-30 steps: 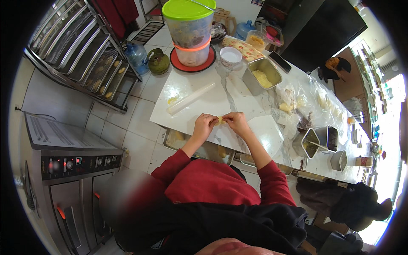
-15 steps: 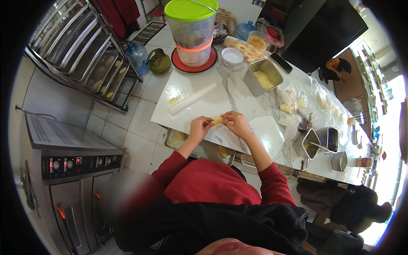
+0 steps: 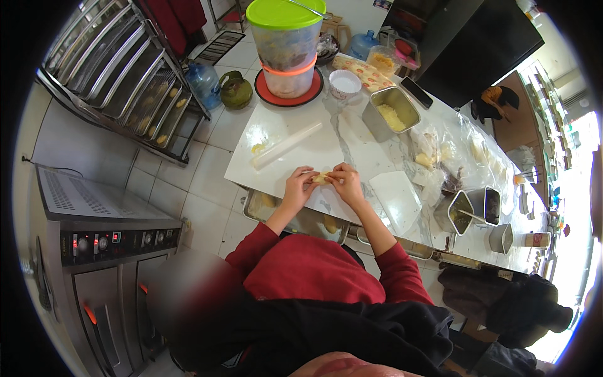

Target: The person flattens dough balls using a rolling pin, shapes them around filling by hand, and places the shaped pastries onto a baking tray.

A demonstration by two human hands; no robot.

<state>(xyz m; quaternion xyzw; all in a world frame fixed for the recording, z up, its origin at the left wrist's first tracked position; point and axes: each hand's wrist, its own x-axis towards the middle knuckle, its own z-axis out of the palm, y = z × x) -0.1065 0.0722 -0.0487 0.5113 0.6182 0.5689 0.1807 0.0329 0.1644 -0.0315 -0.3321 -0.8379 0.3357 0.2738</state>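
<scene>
Near the front edge of the white marble table (image 3: 245,157), my left hand (image 3: 299,185) and my right hand (image 3: 345,183) pinch a small piece of pale yellow dough (image 3: 323,178) between their fingertips from either side. Just beyond my hands lies a white rolling pin (image 3: 286,146), with yellow smears (image 3: 257,147) beside it. To the right of my right hand is a flat white sheet or board (image 3: 396,204). Farther back stands a steel container (image 3: 391,114) holding pale yellow shredded filling. My fingertips partly hide the dough.
Stacked tubs (image 3: 286,44) and a white bowl (image 3: 345,85) stand at the back. Plastic-covered dough (image 3: 465,151) and metal containers (image 3: 452,213) crowd the right. A tray rack (image 3: 113,69) and an oven (image 3: 110,207) stand left; a person in orange (image 3: 493,100) is at the far right.
Both hands have shifted slightly, with the fingers regripping the dough, which remains between them near the table's front edge. The surrounding objects are unchanged.
</scene>
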